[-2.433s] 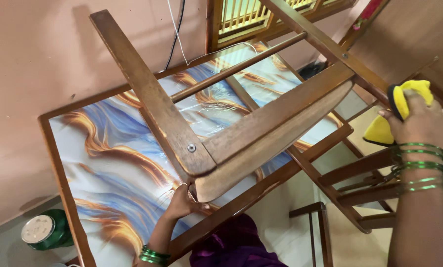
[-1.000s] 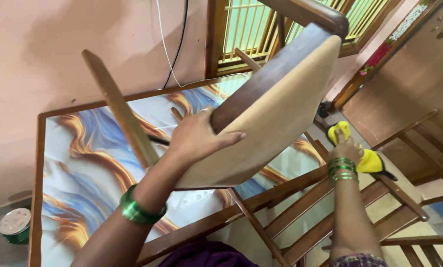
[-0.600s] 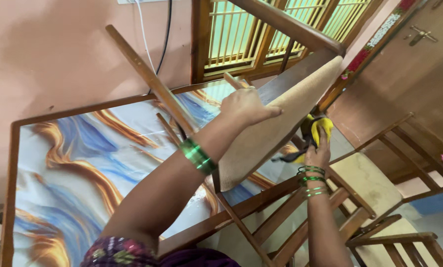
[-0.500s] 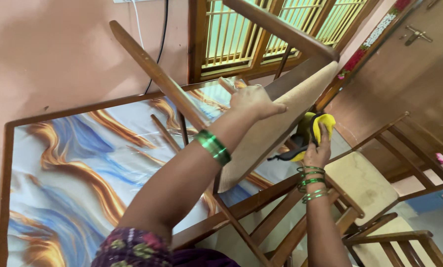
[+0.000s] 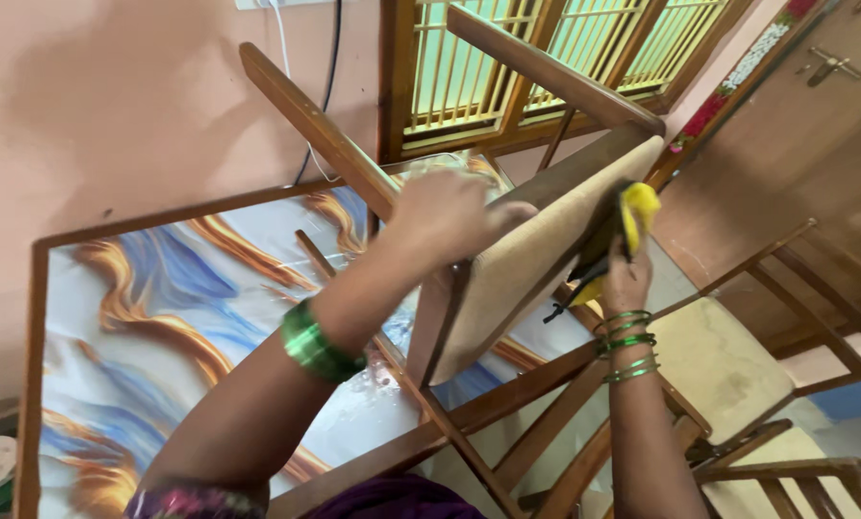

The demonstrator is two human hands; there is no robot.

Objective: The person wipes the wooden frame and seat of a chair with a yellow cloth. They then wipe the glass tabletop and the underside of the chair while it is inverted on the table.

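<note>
We find the wooden chair (image 5: 507,259) raised and tilted above the marbled bench (image 5: 161,298). The left hand (image 5: 445,216) grips the edge of its cushioned seat. The right hand (image 5: 624,279) is closed around a yellow cloth (image 5: 637,207), pressed to the seat's far edge. We judge the wiping under way; most of the frame looks unattended.

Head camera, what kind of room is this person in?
Probably the dining area of a home. A table with a swirled blue and orange top stands against a pink wall, wooden chairs sit beside it, and a barred window and wooden door lie beyond.
</note>
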